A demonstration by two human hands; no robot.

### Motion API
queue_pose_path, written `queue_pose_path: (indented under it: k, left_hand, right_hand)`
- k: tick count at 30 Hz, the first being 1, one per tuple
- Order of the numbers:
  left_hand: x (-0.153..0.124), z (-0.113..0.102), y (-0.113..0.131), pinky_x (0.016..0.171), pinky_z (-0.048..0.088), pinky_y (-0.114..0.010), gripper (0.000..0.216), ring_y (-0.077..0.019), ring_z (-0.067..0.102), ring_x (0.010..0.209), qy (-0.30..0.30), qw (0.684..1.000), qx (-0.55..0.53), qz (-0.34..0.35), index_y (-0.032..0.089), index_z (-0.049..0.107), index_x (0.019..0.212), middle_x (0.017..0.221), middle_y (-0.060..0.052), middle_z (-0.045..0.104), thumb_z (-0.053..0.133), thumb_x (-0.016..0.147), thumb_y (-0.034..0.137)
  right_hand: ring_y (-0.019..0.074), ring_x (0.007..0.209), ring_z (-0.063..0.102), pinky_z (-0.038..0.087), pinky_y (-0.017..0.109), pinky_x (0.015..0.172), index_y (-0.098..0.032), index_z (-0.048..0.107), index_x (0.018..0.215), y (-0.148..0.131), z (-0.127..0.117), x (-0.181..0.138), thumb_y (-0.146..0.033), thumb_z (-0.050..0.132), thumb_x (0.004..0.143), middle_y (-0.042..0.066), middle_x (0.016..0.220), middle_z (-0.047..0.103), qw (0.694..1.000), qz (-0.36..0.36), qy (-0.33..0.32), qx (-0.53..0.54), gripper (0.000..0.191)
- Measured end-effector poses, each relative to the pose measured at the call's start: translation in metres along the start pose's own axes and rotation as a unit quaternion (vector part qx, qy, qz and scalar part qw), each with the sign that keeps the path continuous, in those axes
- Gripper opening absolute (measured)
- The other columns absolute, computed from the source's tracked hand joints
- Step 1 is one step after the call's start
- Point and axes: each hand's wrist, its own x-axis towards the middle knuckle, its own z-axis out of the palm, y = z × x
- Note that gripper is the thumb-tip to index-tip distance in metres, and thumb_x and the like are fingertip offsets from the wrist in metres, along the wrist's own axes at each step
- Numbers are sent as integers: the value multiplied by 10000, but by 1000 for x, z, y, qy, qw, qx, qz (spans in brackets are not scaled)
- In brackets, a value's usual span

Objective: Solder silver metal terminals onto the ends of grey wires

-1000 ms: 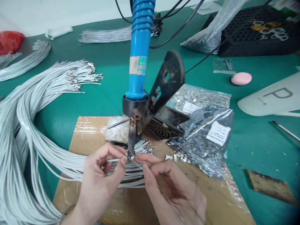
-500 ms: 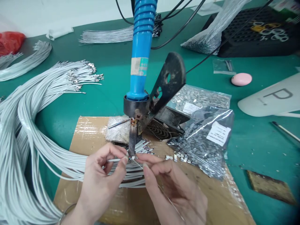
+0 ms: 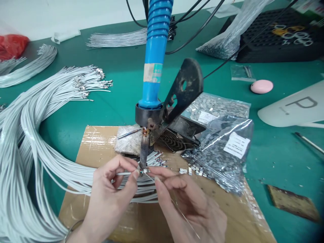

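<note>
A blue-handled soldering iron (image 3: 156,72) points down in a black metal stand, its dark tip (image 3: 144,152) low between my hands. My left hand (image 3: 117,189) is closed, thumb and index finger pinching a white cable (image 3: 123,173) whose end sits at the tip. My right hand (image 3: 187,199) pinches a thin solder wire (image 3: 186,219), which runs from the tip back across the palm. A tiny light-coloured piece (image 3: 144,171) shows where cable, wire and tip meet; its exact kind is too small to tell. Beneath the hands lie more white cables (image 3: 145,195) on cardboard (image 3: 101,138).
A thick bundle of white cables (image 3: 32,135) covers the left. Behind the iron is a small black fan (image 3: 174,138). Bags of small metal parts (image 3: 222,152) lie right, near loose pieces (image 3: 194,169). Farther right are a pink oval object (image 3: 262,86) and a brown pad (image 3: 293,202).
The whole view has shifted slightly, so things appear a little farther right. Both hands keep their grips at the iron's tip, with hardly any other movement.
</note>
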Motion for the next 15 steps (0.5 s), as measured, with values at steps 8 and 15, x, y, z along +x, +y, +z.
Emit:
queue_pose_path:
  k: [8,15]
  left_hand:
    - [3,-1,-2,525,424,-199,125,-144,626,654,-2,1000,31,-4,189,713,687,820,-43,747,775,789,224]
    - [0,0,1,521,406,-192,113,-130,596,617,-6,999,41,18,193,709,694,756,-14,724,762,793,197]
  right_hand:
    - [176,846,830,650,214,749,-238,651,737,-1,-2,4,-179,714,932,37,971,857,1000,-2,-27,-15,213]
    - [141,901,833,635,147,771,-250,651,737,2,-3,4,-192,712,939,-3,1011,861,999,19,-38,-18,219]
